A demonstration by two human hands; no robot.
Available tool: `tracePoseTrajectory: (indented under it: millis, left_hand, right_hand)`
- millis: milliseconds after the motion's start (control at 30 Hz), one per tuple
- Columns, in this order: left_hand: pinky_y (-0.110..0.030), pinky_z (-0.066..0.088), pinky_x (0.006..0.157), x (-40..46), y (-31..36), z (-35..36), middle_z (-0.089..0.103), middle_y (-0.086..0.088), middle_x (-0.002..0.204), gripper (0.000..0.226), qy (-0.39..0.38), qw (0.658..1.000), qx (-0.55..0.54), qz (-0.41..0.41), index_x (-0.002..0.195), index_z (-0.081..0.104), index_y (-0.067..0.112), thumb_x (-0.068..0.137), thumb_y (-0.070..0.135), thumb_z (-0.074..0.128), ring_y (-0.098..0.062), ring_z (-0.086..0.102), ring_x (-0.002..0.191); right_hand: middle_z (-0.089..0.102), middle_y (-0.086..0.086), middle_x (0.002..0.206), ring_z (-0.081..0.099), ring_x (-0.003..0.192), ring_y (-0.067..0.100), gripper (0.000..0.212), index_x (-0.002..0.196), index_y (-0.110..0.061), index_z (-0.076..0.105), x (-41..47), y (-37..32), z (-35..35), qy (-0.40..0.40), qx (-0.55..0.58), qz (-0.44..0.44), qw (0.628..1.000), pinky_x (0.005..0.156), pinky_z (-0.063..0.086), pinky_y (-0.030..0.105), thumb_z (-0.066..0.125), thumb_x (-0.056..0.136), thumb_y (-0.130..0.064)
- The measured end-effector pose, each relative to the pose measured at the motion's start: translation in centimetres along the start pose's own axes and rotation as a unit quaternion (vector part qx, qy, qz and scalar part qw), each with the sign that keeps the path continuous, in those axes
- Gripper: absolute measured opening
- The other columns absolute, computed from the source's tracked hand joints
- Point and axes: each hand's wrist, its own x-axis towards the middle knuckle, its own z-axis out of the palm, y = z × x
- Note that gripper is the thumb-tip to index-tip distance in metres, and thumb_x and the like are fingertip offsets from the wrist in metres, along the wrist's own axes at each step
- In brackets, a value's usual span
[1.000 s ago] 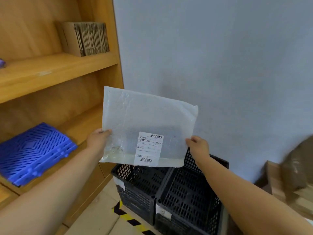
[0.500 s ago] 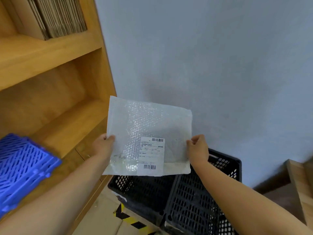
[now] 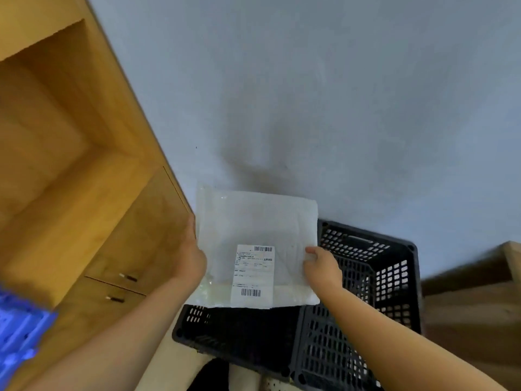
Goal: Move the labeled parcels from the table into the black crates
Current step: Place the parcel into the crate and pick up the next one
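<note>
A pale grey-blue wall (image 3: 338, 94) fills most of what I see, with a soft dark shadow on it just above my hands. To my left stands a big wooden shelf unit (image 3: 70, 179), its open compartment bare as far as I can see, and below that two cupboard fronts with small metal handles (image 3: 128, 277). At the far right edge a wooden surface (image 3: 473, 300) slopes into view (blurred, so I cannot say what it is). At the lower left corner a blue slatted plastic thing (image 3: 19, 328) pokes in, also blurred.

Below my hands, against the wall, two black crates sit side by side and touching. The right crate (image 3: 392, 292) has perforated walls and a handle slot on its far side; what I can see of its inside holds nothing. The left crate (image 3: 236, 331) is mostly dark inside and partly covered by what I hold, so I cannot tell what is in it.

I hold the parcel (image 3: 253, 230), a flat white bubble mailer, out in front of me above the left crate, its right edge reaching over the rim of the right one. Its white shipping label (image 3: 252, 275) faces me, with one barcode at the top and one at the bottom. My left hand (image 3: 189, 261) grips the parcel's left edge, fingers tucked behind it. My right hand (image 3: 322, 268) pinches the right edge, thumb on the front.
</note>
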Motion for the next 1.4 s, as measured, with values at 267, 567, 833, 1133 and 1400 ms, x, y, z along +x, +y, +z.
tracePoseTrajectory:
  millis: [267, 567, 833, 1133, 1400]
  left_hand:
    - [-0.028, 0.044, 0.084, 6.6, -4.9, 7.5, 0.036, -0.008, 0.142, 0.05, -0.193, 0.959, 0.199, 0.059, 0.139, 0.039, 0.01, 0.092, -0.006, 0.037, -0.022, 0.049, 0.106]
    - [-0.028, 0.044, 0.068, 12.7, -9.4, 14.4, 0.042, -0.014, 0.127, 0.034, -0.259, 0.902, 0.335, 0.085, 0.124, 0.048, 0.004, 0.092, -0.002, 0.041, -0.024, 0.054, 0.088]
    - [-0.035, 0.041, 0.079, 16.2, -13.9, 20.2, 0.043, -0.018, 0.13, 0.03, -0.248, 0.896, 0.358, 0.09, 0.119, 0.05, 0.0, 0.09, -0.002, 0.043, -0.037, 0.053, 0.107]
    - [-0.022, 0.04, 0.066, 19.2, -18.0, 25.9, 0.04, -0.012, 0.128, 0.027, -0.287, 0.881, 0.366, 0.085, 0.116, 0.05, 0.002, 0.091, -0.003, 0.04, -0.018, 0.05, 0.081]
    - [-0.043, 0.011, 0.119, 18.7, -21.3, 26.8, 0.008, -0.023, 0.154, 0.062, -0.213, 0.779, 0.545, 0.224, 0.146, 0.016, 0.0, 0.091, 0.004, 0.044, -0.036, 0.007, 0.144]
  right_hand:
    - [0.033, 0.009, 0.141, 0.037, 0.126, 0.032, 0.049, 0.136, -0.018, 0.039, 3.7, 1.4, 5.4, -0.045, -0.168, 0.096, 0.98, 0.105, 0.029, 0.043, 0.053, 0.091, -0.031]
    - [0.013, 0.017, 0.154, 0.033, 0.127, 0.035, 0.03, 0.121, -0.015, 0.048, 9.4, 3.4, 14.0, -0.03, -0.267, 0.064, 0.961, 0.106, 0.026, 0.042, 0.048, 0.091, -0.021]
    - [-0.004, 0.019, 0.156, 0.032, 0.127, 0.036, 0.042, 0.129, -0.008, 0.04, 14.2, 6.5, 20.1, -0.071, -0.306, 0.046, 0.948, 0.108, 0.025, 0.042, 0.049, 0.09, -0.022]
    - [-0.01, 0.018, 0.157, 0.033, 0.127, 0.034, 0.049, 0.137, -0.003, 0.035, 19.2, 10.8, 25.7, -0.09, -0.27, 0.108, 0.953, 0.111, 0.024, 0.037, 0.046, 0.09, -0.009]
    - [-0.003, 0.024, 0.156, 0.028, 0.134, 0.033, 0.063, 0.147, 0.002, 0.011, 20.5, 13.6, 28.9, -0.058, -0.252, 0.134, 0.956, 0.114, 0.02, 0.035, 0.043, 0.093, -0.002]
